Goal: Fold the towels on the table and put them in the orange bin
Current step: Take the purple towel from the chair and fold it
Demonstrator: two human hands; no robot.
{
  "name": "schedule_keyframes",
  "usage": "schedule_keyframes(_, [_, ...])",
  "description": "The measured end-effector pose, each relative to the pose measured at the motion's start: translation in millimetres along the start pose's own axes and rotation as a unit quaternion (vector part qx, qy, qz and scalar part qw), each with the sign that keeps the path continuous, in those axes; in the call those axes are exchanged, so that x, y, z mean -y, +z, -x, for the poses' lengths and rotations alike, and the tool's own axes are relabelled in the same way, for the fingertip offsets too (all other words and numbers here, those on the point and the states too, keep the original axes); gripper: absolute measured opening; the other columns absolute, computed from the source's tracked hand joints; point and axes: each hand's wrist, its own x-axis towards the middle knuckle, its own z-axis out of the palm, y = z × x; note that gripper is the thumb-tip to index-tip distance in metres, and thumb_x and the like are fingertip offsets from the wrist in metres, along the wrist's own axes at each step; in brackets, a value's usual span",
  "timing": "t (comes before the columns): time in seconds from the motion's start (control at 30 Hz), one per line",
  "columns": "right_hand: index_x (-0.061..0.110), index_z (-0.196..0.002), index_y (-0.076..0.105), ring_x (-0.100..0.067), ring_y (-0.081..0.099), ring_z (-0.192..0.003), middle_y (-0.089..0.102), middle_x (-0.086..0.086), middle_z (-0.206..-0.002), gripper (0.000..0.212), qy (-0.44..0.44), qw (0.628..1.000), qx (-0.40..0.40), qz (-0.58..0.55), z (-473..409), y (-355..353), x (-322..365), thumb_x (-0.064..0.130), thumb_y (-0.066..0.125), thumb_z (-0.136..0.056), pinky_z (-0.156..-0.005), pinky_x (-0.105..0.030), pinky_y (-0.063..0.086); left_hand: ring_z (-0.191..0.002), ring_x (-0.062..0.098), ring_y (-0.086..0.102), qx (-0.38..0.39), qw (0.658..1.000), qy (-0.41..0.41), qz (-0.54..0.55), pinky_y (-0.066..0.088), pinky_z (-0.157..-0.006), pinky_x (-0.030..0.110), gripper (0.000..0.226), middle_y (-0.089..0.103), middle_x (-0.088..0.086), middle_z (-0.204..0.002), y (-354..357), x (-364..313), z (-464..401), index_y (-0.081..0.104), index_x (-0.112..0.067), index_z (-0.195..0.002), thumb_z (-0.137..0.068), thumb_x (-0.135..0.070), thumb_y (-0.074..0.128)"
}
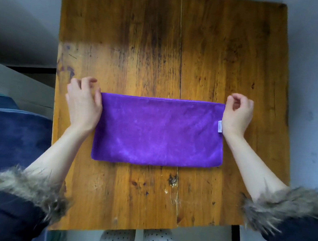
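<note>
One table (pixel 216 49), wooden. One towel (pixel 158 131), purple, folded flat at its centre, long axis left to right. Two hands at its far corners: left hand (pixel 83 101) and right hand (pixel 237 114), each pinching a corner, equally near.

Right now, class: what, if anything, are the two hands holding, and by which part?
The purple towel, by its far corners: the left hand pinches the far-left corner, the right hand the far-right one.
</note>
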Motion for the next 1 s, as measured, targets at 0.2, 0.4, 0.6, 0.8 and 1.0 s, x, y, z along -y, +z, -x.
schedule_keyframes(0.2, [0.007, -0.131, 0.052, -0.03, 0.036, -0.134, 0.046, -0.015, -0.139, 0.043, -0.344, 0.922, 0.138, 0.113, 100.8, 23.5, 9.8, 0.025, 0.048, -0.092, -0.113, -0.051, 0.022, -0.139, 0.034, 0.026, 0.073, 0.968, 0.213, -0.108, 0.015, -0.111, 0.056, 0.049, 0.034, 0.011, -0.149, 26.6, -37.8, 86.4, 0.042, -0.023, -0.138, -0.09, -0.032, 0.042])
schedule_keyframes(0.4, [0.018, -0.143, 0.035, -0.026, 0.023, -0.142, 0.029, -0.01, -0.152, 0.057, -0.342, 0.878, 0.199, 0.268, 108.2, 37.6, -24.1, 0.044, 0.04, -0.092, -0.115, -0.05, 0.012, -0.142, 0.031, 0.02, 0.128, 0.958, 0.196, -0.166, 0.007, -0.114, 0.056, 0.055, 0.024, 0.006, -0.154, 42.9, -19.1, 100.3, 0.031, -0.028, -0.144, -0.092, -0.046, 0.032])
schedule_keyframes(0.6, [0.021, -0.145, 0.03, -0.027, 0.021, -0.142, 0.026, -0.008, -0.153, 0.058, -0.333, 0.876, 0.183, 0.297, 101.5, 39.1, -31.1, 0.048, 0.032, -0.094, -0.116, -0.05, 0.01, -0.144, 0.028, 0.013, 0.114, 0.96, 0.186, -0.174, 0.008, -0.117, 0.046, 0.054, 0.018, 0.007, -0.156, 33.1, 6.8, 89.9, 0.027, -0.025, -0.146, -0.095, -0.042, 0.026])
schedule_keyframes(0.8, [0.019, -0.145, 0.03, -0.028, 0.021, -0.142, 0.025, -0.009, -0.153, 0.058, -0.32, 0.875, 0.196, 0.307, 102.0, 36.5, -24.4, 0.047, 0.029, -0.094, -0.115, -0.051, 0.011, -0.142, 0.037, 0.012, 0.09, 0.977, 0.158, -0.11, 0.013, -0.115, 0.047, 0.048, 0.02, 0.017, -0.153, 17.8, 17.1, 95.2, 0.034, -0.014, -0.143, -0.097, -0.029, 0.03])
schedule_keyframes(1.0, [0.019, -0.146, 0.028, -0.031, 0.016, -0.143, 0.022, -0.01, -0.154, 0.057, -0.326, 0.868, 0.205, 0.312, 123.0, 36.6, -9.9, 0.043, 0.034, -0.094, -0.112, -0.06, 0.009, -0.116, 0.037, 0.038, 0.0, 0.998, -0.058, -0.013, 0.033, -0.095, 0.046, 0.036, 0.044, 0.022, -0.126, 4.0, 12.3, 107.9, 0.048, -0.005, -0.127, -0.093, -0.018, 0.05])
